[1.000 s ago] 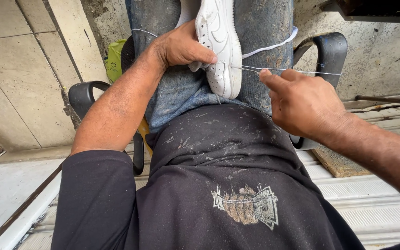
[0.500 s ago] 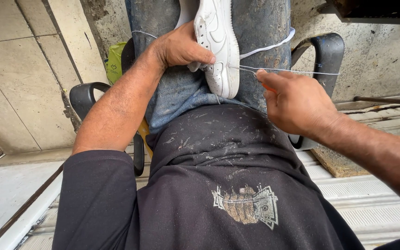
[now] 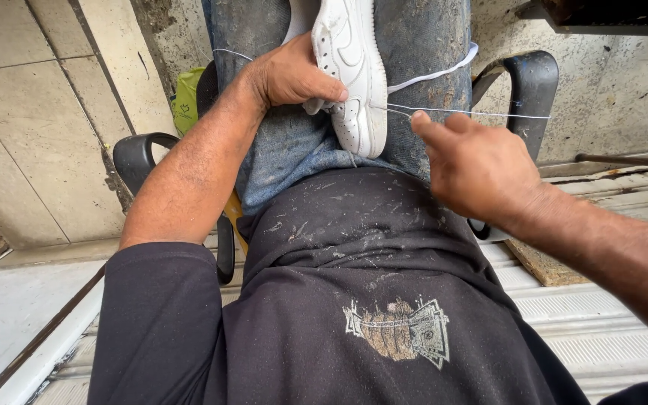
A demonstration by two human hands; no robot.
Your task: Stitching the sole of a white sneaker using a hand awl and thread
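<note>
A white sneaker [image 3: 354, 67] rests upright between my jean-clad thighs [image 3: 429, 45], sole edge facing me. My left hand [image 3: 290, 75] grips its left side, thumb pressed on the upper near the sole. My right hand [image 3: 481, 169] is just right of the shoe, fingers pinched on a thin white thread [image 3: 474, 114] that runs from the shoe's side out to the right. A wider white lace or strap [image 3: 436, 75] trails from the shoe across my right thigh. Whether a needle is in the pinch cannot be seen.
I sit in a chair with black armrests [image 3: 140, 154] [image 3: 530, 82]. A green bag [image 3: 187, 97] lies behind the left armrest. Tiled wall [image 3: 31, 112] stands at the left, rough concrete wall [image 3: 616, 97] at the right, and a wooden block [image 3: 541, 262] lies on corrugated metal flooring.
My right hand has shifted slightly left and down along the thread, closer to the shoe. The left hand and sneaker have stayed put.
</note>
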